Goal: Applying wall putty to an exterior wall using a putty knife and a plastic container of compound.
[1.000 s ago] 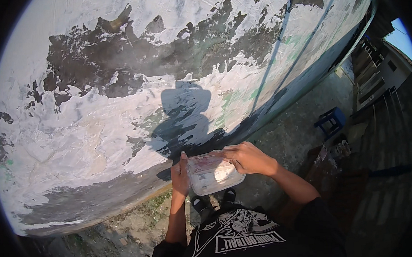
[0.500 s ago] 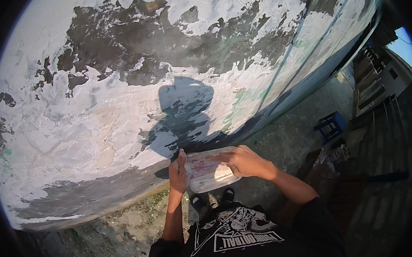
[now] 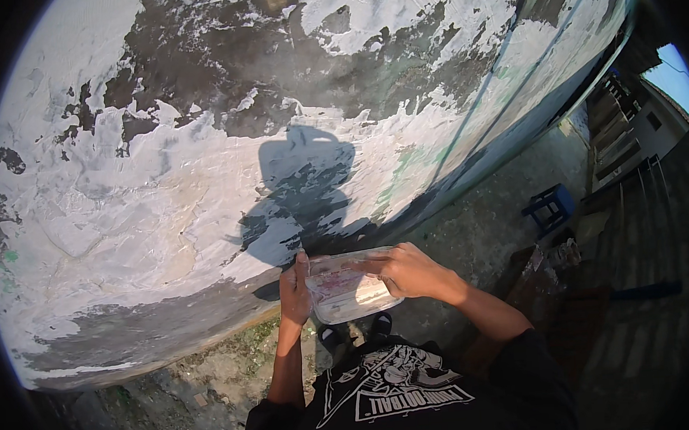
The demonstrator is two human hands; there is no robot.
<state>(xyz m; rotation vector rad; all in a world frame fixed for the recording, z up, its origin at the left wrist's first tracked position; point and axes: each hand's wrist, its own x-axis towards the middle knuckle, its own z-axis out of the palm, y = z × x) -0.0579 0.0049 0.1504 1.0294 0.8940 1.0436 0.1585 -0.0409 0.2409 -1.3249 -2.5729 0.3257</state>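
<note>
In front of my body, close to the wall's lower part, is a clear rectangular plastic container [image 3: 338, 309] with whitish and pinkish smears inside. My left hand [image 3: 295, 291] clasps its left side, thumb pointing up along the rim. From the right, my right hand [image 3: 414, 272] is closed over the far right corner, its fingers bent over the rim toward the inside. Whether those fingers also hold a small tool cannot be seen. Sunlight falls on part of the container's floor; the rest lies in shade.
A wall [image 3: 164, 185] with patchy white plaster over dark grey curves across the view, bearing my shadow. At the right, a blue stool [image 3: 548, 208] stands on the concrete ground [image 3: 470, 228]. Cluttered items [image 3: 546, 270] lie nearer, and rough ground [image 3: 212, 370] spreads at lower left.
The wall has slid slightly in the view. My left hand and the container's left side have shifted a touch leftward; both hands keep the same hold.
</note>
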